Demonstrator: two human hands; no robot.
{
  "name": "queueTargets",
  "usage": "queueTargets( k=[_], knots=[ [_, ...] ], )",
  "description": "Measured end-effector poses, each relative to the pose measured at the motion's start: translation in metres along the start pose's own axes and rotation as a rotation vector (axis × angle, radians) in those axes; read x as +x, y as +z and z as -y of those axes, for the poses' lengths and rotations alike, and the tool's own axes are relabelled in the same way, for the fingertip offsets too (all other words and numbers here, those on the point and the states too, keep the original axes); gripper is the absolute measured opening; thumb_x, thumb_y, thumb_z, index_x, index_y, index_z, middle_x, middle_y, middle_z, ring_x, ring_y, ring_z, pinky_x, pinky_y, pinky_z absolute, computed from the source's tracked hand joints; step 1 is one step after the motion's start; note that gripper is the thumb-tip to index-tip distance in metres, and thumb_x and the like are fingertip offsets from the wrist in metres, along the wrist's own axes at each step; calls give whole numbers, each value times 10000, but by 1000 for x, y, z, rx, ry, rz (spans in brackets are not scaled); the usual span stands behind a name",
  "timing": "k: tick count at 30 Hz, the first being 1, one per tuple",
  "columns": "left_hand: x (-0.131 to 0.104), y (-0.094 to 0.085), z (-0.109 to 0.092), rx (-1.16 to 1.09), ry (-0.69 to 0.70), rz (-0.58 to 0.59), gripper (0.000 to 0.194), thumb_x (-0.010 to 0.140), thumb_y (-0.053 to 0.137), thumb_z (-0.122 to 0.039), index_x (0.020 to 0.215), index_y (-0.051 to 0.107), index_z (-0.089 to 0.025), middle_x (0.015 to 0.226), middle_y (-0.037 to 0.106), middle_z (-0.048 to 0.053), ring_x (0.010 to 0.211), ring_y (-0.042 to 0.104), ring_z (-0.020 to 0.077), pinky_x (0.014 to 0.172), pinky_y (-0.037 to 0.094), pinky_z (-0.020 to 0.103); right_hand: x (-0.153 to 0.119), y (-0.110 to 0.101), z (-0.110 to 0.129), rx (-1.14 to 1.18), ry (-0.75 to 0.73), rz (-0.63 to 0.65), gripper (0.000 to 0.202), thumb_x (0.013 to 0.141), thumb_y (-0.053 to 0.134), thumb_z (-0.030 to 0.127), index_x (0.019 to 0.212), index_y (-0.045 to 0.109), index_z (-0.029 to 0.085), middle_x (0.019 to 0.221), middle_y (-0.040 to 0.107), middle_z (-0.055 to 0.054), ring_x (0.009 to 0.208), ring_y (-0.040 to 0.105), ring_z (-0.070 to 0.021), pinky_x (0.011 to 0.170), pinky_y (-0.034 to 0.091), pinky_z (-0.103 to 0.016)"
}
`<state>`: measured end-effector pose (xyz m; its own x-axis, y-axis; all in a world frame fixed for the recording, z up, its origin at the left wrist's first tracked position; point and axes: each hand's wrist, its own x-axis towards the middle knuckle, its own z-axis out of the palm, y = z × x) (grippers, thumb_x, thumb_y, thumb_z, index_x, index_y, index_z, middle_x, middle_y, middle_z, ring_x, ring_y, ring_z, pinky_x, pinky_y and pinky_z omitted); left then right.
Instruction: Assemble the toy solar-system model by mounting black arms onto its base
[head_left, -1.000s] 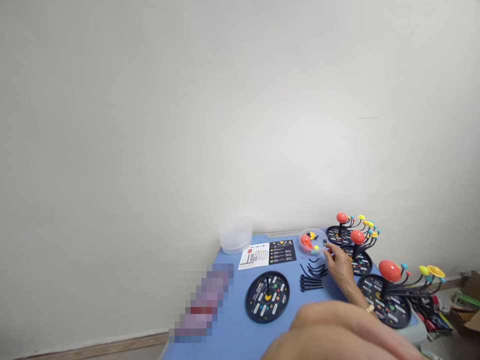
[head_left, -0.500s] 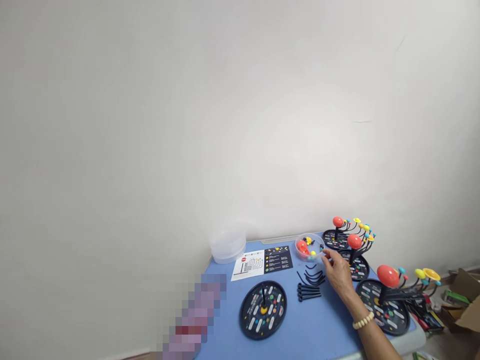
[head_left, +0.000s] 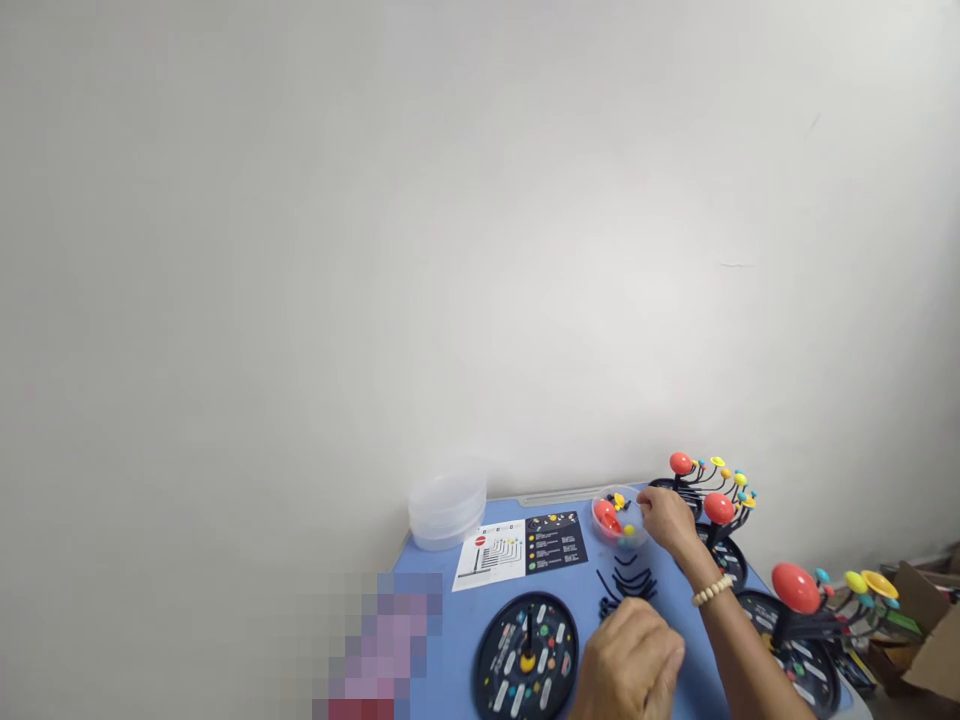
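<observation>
My right hand (head_left: 667,520), with a beaded bracelet on its wrist, is at the right rim of a clear round tub (head_left: 636,538). Its fingers are pinched together; what they hold, if anything, is hidden. Red half-shells (head_left: 607,518) and small yellow, black and blue pieces lie in the tub. Closer to me, my left hand (head_left: 630,660) hovers with curled fingers, and I cannot see what is in them. It partly covers a group of curved black rods (head_left: 634,580). To its left lies a round black base (head_left: 525,660) with an upright post and coloured planet pictures.
An instruction sheet (head_left: 491,555) lies beside stacked clear tubs (head_left: 448,512) on the blue table (head_left: 442,640). Several assembled planet models, one with a red ball (head_left: 795,588), line the right edge. A cardboard box (head_left: 930,610) sits beyond it. A wall stands behind.
My left hand has come into view from below, over the near rods. My right hand has closed its fingers at the tub's rim. The view has tilted up slightly.
</observation>
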<state>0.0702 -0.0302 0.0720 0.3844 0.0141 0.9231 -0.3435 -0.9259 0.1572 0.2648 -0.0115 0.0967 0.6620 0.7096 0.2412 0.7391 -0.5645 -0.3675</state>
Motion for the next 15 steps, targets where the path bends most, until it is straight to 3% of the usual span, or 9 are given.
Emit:
queueTargets(
  k=[3,9,15],
  knots=[
    [-17,6,13,75,97,10,316,969,392,-179,757,627,-166,604,618,46,631,582,169,571,499,252,16,9,6,-55,13,58,300,848,507,97,975,759,200,1037,755,-106,1020,676,-217,779,447,-255],
    [-39,24,22,62,11,-72,408,992,359,-229,678,614,-179,535,583,29,527,528,141,487,426,238,35,34,13,-97,4,113,256,922,552,207,1155,653,173,1123,712,-88,1018,658,-198,869,475,-343],
    [-54,55,27,40,-24,-274,515,1003,329,-287,555,568,-200,439,482,-1,442,429,121,407,321,225,38,51,15,-99,-31,133,278,857,530,84,1038,699,210,1047,741,-101,996,678,-206,738,418,-249]
  ],
)
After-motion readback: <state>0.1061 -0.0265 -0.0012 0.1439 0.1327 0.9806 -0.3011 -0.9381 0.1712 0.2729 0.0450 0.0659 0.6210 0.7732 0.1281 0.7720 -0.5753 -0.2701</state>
